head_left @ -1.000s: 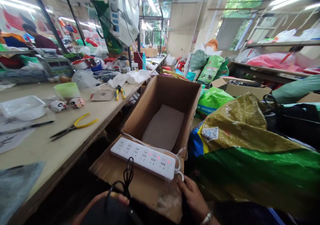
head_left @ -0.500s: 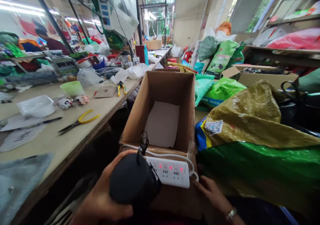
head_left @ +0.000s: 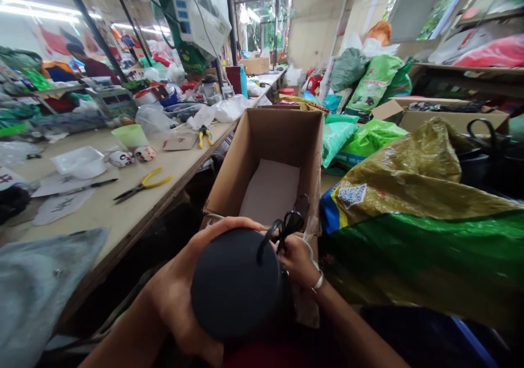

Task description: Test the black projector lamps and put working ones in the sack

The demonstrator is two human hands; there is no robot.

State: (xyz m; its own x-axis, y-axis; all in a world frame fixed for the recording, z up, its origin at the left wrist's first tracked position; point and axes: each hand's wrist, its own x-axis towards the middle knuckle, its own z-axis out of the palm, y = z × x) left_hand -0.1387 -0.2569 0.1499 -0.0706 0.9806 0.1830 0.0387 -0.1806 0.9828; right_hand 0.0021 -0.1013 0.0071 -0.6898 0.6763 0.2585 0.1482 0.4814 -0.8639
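right hand has left the strip's side and come up to the cord; fingers curled in, pinching the bundle as far as i can see. left hand still spread wide around the cylinder, held just left of the right hand. box beyond both. strip now hidden; work seems to be on the cord.

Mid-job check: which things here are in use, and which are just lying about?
In use, going by the hands:
dark round object, gripped by the left hand
black cord, bunched at the right hand
probably the cardboard box, just beyond both hands

Lying about, apparently:
black-and-yellow pliers
pale green cup
two painted balls
plastic tray
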